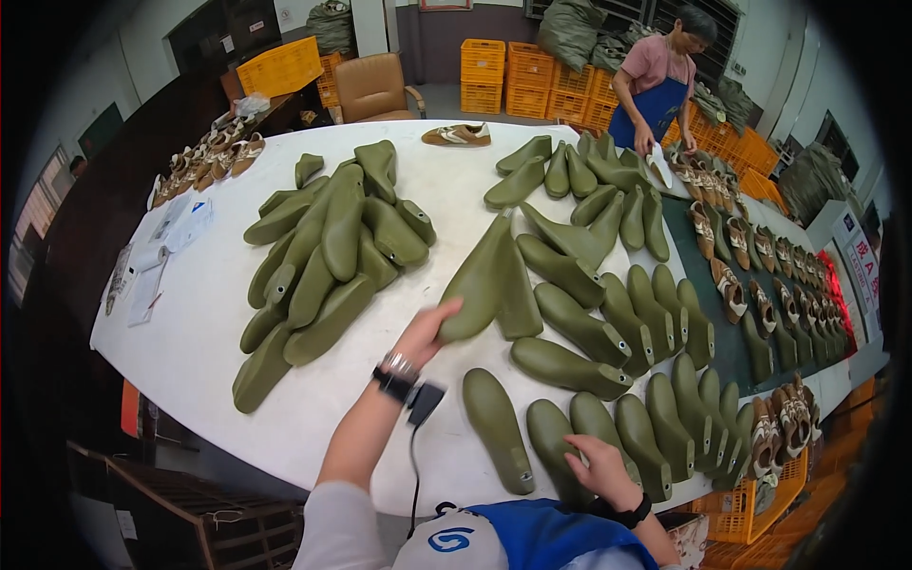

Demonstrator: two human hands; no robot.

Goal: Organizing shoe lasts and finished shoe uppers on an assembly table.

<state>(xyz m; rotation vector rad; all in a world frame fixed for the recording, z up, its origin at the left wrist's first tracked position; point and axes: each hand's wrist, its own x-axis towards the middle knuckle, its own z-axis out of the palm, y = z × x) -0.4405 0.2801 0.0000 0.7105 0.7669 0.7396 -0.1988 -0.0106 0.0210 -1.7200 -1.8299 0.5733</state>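
Many green shoe lasts lie on the white table. My left hand (pixel 425 332) is closed round the near end of a green shoe last (pixel 478 277) in the middle, beside another last leaning close to it on the right. Low on the right, my right hand (pixel 600 469) has its curled fingers on a shoe last (pixel 551 439) in the front row; the palm side is hidden. A single last (pixel 496 418) lies just left of that row, with its holed end toward me.
A loose pile of lasts (pixel 323 237) covers the table's left part, near papers (pixel 147 280). Brown and white shoes (pixel 727 285) stand in rows on the right. Across the table a person in a blue apron (pixel 655 104) handles a white item. Yellow crates (pixel 532 71) stand behind.
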